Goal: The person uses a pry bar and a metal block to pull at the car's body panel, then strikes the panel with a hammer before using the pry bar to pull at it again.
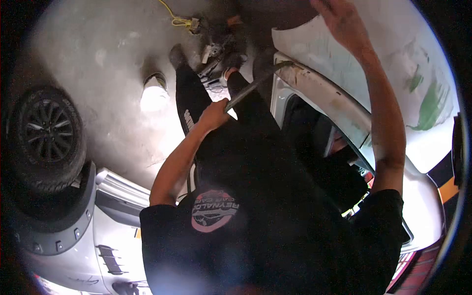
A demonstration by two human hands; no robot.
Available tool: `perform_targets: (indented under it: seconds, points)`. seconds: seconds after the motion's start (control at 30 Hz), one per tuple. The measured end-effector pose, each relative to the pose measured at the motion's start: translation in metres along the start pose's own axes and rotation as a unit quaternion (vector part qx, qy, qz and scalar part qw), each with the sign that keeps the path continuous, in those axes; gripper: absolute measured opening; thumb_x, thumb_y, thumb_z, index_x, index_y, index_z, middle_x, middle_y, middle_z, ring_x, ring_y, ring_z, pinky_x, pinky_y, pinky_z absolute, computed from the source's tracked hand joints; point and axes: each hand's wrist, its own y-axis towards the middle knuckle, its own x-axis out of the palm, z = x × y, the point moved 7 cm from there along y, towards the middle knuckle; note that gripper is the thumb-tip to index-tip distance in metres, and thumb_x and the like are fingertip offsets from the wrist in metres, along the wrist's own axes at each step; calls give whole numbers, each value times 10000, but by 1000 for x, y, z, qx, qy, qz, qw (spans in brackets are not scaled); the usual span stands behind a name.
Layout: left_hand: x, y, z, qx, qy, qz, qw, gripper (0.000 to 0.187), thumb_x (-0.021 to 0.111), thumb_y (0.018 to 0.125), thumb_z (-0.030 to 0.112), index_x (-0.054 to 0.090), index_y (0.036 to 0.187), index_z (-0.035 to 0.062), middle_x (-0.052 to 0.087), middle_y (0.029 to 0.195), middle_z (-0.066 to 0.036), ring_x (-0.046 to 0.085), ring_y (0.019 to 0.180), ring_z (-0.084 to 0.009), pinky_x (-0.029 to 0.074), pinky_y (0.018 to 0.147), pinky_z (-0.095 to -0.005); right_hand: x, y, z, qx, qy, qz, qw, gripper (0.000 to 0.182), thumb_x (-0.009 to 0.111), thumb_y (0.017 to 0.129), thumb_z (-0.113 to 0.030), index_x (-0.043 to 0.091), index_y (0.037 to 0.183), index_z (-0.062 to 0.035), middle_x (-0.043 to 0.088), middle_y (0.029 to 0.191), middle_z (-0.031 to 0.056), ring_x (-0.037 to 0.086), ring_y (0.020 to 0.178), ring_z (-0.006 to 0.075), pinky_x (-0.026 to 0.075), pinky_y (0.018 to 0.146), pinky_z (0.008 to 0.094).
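Observation:
My left hand is closed around the near end of a long, flat metal bar. The bar slants up and away to the right, and its far tip overlaps the scuffed edge of a white car panel with worn, brownish patches. Higher up, my right hand is raised in front of the broad white body panel, which carries green smears. Its fingers point toward the top left, stretched out, partly cut off by the frame's edge.
A dark window opening lies beside my right leg. On the concrete floor stand a light-coloured container and tools near my feet, with a yellow cord beyond. A silver vehicle's wheel is at left.

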Motion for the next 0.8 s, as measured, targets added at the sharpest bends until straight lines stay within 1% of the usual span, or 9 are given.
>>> perform_targets:
  seconds: [0.13,0.2,0.23,0.27,0.33,0.43,0.6,0.67,0.8]
  points:
    - [3,-1,7,-6,-10,-10,1000,336,647,778,107,557,1076,-19,662,937,-303,653,964,-479,496,804,-539,-1,-6,11,33,87,78,993,476,533,1034,-237,474,1459,-32,663,1252,211,657,1100,267,495,928,356]
    - [4,-1,6,-20,-7,-22,1000,337,648,778,108,558,1076,-19,665,942,-301,654,968,-477,498,808,-538,77,-54,72,81,-121,27,989,477,495,1012,-133,442,1486,-106,639,1269,227,655,1063,410,508,965,451]
    - [4,1,5,-16,4,-19,1000,340,649,777,110,559,1078,-17,666,945,-300,656,966,-475,499,808,-542,125,-92,93,134,-126,-92,979,438,480,1016,-221,449,1449,-164,659,851,296,672,777,454,525,698,596]
    - [5,3,4,-11,16,-15,1000,342,651,776,112,560,1080,-15,668,948,-300,658,964,-474,500,809,-545,205,-161,170,29,-125,-220,967,445,455,1011,-202,451,1455,-167,667,890,295,672,803,461,542,743,591]
    - [18,-4,-8,-22,29,-28,999,331,637,791,117,560,1094,8,670,944,-294,660,949,-472,501,811,-554,198,-176,146,123,-78,-337,930,440,463,1009,-205,471,1446,-161,676,958,280,676,836,454,550,785,573]
    - [9,7,2,-51,27,-38,998,311,629,810,127,575,1101,32,673,925,-282,667,920,-464,506,812,-559,148,-122,108,33,-14,-180,983,435,475,1012,-218,480,1443,-159,681,1010,258,675,863,451,556,804,549]
    - [-10,5,-5,-22,18,21,999,329,655,797,128,574,1096,16,671,927,-287,666,919,-465,508,802,-550,50,-15,47,39,-18,-47,998,469,483,1047,-281,436,1502,-177,677,985,237,654,833,410,522,768,487]
    - [-5,0,-7,-34,24,4,999,332,654,799,124,569,1102,16,671,926,-286,666,918,-465,507,799,-550,2,-2,12,94,83,6,992,486,528,1039,-258,465,1465,-32,639,1309,225,633,1189,274,488,966,359]
    - [7,-4,1,-23,9,-26,999,333,648,813,120,558,1118,20,673,922,-278,667,927,-463,506,795,-559,13,-26,22,-12,82,150,985,497,522,1053,-308,462,1471,-46,643,1297,228,619,1216,243,476,980,322]
